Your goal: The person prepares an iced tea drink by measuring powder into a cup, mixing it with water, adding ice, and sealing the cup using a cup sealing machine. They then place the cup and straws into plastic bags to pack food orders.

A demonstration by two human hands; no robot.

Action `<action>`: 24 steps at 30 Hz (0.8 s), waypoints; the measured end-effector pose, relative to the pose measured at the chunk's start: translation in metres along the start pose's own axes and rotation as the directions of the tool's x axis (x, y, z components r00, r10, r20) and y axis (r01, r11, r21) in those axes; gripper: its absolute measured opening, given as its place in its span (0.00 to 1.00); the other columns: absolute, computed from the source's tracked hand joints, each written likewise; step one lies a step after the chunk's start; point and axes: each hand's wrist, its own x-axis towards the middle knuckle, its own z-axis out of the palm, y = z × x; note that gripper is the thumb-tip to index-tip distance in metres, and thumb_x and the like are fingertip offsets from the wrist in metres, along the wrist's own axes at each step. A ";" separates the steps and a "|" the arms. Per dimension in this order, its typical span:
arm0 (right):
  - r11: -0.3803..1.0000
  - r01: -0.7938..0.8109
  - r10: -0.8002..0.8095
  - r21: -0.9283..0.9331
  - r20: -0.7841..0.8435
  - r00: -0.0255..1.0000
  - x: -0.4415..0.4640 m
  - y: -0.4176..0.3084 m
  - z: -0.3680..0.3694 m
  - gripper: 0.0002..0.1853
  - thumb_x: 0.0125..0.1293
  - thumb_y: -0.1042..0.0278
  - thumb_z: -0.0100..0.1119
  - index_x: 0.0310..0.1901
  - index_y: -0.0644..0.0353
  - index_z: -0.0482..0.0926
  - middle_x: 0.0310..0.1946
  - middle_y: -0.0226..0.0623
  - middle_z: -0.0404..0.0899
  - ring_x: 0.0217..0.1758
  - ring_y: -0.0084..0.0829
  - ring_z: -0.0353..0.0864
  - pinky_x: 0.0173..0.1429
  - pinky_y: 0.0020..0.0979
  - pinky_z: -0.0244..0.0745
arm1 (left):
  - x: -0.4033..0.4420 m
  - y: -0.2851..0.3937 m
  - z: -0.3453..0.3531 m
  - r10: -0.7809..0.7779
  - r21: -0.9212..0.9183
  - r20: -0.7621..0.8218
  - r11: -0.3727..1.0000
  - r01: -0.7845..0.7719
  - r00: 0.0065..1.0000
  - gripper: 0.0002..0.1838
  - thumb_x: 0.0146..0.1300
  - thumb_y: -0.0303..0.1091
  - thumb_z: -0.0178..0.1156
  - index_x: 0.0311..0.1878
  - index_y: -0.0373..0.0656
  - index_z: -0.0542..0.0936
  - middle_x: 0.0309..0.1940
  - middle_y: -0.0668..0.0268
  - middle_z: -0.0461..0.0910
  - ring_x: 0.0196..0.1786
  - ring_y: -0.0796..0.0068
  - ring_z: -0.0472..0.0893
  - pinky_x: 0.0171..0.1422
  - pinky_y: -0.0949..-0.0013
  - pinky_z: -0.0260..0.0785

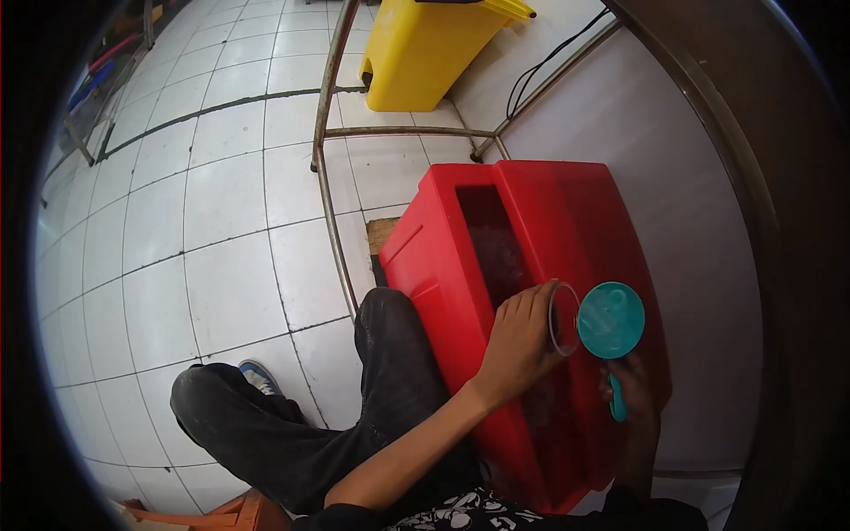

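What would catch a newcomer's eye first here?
Probably the big red plastic box, right of centre. Over it, the left hand holds a clear round-rimmed cup, and the right hand a round teal scoop by its handle. Next comes the yellow plastic bin at the top, on white floor tiles.

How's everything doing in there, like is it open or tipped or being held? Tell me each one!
Left hand: closed around the cup.
Clear cup: tipped, mouth towards the scoop.
Right hand: gripping the scoop's handle.
Teal scoop: held up beside the cup; contents unclear.
Red container: open, something pale inside.
Yellow bin: upright, top partly out of view.
Black cables: hanging loosely.
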 end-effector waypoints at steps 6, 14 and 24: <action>0.991 0.049 -0.047 -0.125 0.019 0.999 0.012 0.014 -0.011 0.06 0.67 0.68 0.54 0.39 0.61 0.74 0.26 0.28 0.72 0.19 0.18 0.70 0.22 0.22 0.64 | -0.005 -0.001 0.013 0.010 0.124 -0.012 0.992 -0.009 1.000 0.41 0.45 0.38 0.72 0.63 0.35 0.65 0.53 0.52 0.73 0.57 0.54 0.73 0.62 0.55 0.63; 0.969 0.097 -0.102 -0.228 -0.009 0.995 0.007 0.011 0.006 0.07 0.68 0.68 0.53 0.40 0.62 0.75 0.26 0.27 0.72 0.23 0.17 0.70 0.26 0.22 0.64 | -0.012 -0.002 0.012 -0.013 0.131 0.011 0.991 0.011 1.000 0.43 0.43 0.36 0.73 0.63 0.36 0.64 0.54 0.53 0.73 0.57 0.54 0.73 0.62 0.55 0.63; 0.898 0.166 -0.206 -0.408 -0.057 0.977 -0.001 0.005 0.011 0.12 0.71 0.68 0.51 0.48 0.66 0.77 0.26 0.28 0.73 0.26 0.17 0.69 0.31 0.24 0.65 | -0.011 0.002 0.012 -0.039 0.065 0.042 0.997 0.036 0.998 0.43 0.42 0.36 0.73 0.63 0.37 0.64 0.56 0.53 0.72 0.59 0.53 0.72 0.62 0.54 0.63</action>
